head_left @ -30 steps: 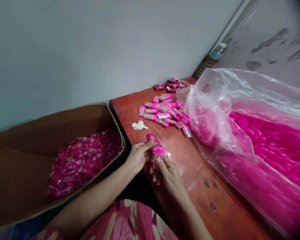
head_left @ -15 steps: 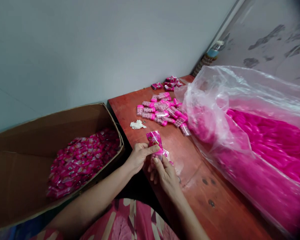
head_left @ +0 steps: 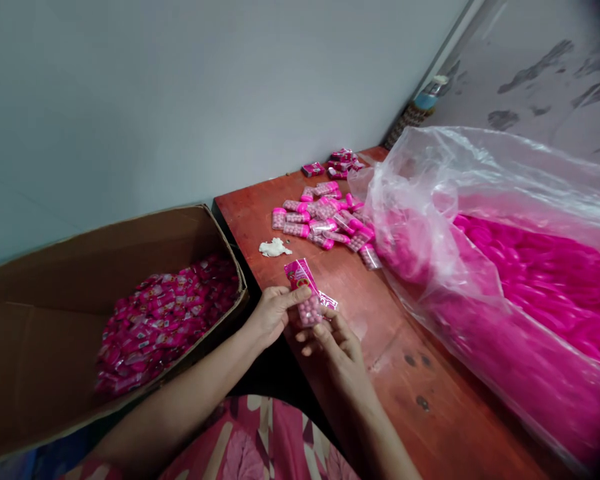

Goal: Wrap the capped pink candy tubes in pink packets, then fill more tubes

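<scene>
My left hand (head_left: 274,312) pinches a small clear candy container (head_left: 309,311) filled with pink balls, its thumb lying across the front. A printed pink wrapper sleeve (head_left: 299,270) sticks up beyond that thumb, at the container's far end. My right hand (head_left: 343,341) has thumb and index finger at the container's lower right corner, with the other fingers curled loosely below. Just behind the hands, more printed pink sleeves (head_left: 329,301) show on the red table. Farther back lies a pile of similar candy containers (head_left: 325,217) with pink caps.
At left stands a cardboard box (head_left: 244,283) with many wrapped pink packs (head_left: 165,317) inside. A large clear plastic bag (head_left: 410,193) of bright pink pieces covers the table's right side. A white scrap (head_left: 275,247), several dark pink packs (head_left: 343,162) and a bottle (head_left: 425,100) are also there.
The sleeve has shifted slightly left and tilts more. More of the container's pink balls now show below my left thumb. My right fingers have moved down to the container's lower corner.
</scene>
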{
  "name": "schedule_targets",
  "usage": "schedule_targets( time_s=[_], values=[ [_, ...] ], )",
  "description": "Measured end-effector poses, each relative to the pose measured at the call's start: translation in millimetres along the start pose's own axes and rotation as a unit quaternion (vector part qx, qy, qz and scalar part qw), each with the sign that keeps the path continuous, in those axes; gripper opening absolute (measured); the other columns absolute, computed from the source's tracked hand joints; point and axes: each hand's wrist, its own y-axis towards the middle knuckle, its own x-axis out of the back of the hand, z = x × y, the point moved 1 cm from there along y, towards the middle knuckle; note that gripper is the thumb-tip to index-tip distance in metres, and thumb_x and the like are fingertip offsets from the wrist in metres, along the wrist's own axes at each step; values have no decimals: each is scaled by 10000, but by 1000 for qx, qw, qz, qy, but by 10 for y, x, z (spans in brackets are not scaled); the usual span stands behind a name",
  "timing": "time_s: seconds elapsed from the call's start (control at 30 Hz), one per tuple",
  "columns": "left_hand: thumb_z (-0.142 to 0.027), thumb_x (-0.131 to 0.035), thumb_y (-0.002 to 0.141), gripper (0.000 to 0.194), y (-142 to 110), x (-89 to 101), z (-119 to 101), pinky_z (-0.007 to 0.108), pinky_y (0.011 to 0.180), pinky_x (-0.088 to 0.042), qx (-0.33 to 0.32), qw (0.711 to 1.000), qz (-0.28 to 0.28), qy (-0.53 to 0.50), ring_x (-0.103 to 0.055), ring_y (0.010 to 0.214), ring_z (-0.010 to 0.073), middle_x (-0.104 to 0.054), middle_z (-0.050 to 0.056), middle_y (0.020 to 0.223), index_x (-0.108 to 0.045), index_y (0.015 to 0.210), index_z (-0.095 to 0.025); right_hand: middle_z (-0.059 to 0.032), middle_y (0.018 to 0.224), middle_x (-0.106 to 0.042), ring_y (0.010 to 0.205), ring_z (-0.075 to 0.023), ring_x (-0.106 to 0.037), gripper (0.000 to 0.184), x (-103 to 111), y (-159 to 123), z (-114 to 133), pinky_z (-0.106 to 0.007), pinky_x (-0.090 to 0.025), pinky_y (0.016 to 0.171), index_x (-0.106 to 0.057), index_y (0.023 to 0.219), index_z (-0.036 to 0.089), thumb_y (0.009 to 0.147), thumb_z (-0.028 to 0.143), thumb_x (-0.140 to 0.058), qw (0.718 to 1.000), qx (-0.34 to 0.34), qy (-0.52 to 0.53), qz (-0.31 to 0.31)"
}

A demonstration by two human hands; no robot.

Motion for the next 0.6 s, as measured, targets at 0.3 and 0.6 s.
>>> schedule_targets(
  time_s=[0.3, 0.6],
  values=[
    [-303, -698, 659, 266, -176, -37, 102, 236, 449, -423, -16, 998, 52, -20, -486, 436, 88, -545, 27, 503, -612, 578, -64, 44, 577, -600, 461, -111, -571, 266, -79, 181, 95, -200, -448, 425, -442, 835, 213, 721, 330, -653, 998, -1, 54, -28],
    [-363, -703, 635, 340, -236, 243, -194, 355, 893, -433, -169, 978, -123, 11, -597, 979, 252, -663, 119, 1015, -677, 896, -145, -2, 646, -623, 477, -106, -563, 224, 337, 182, 314, -192, -426, 412, -489, 760, 192, 748, 376, -616, 992, 30, 2, -119]
  ],
)
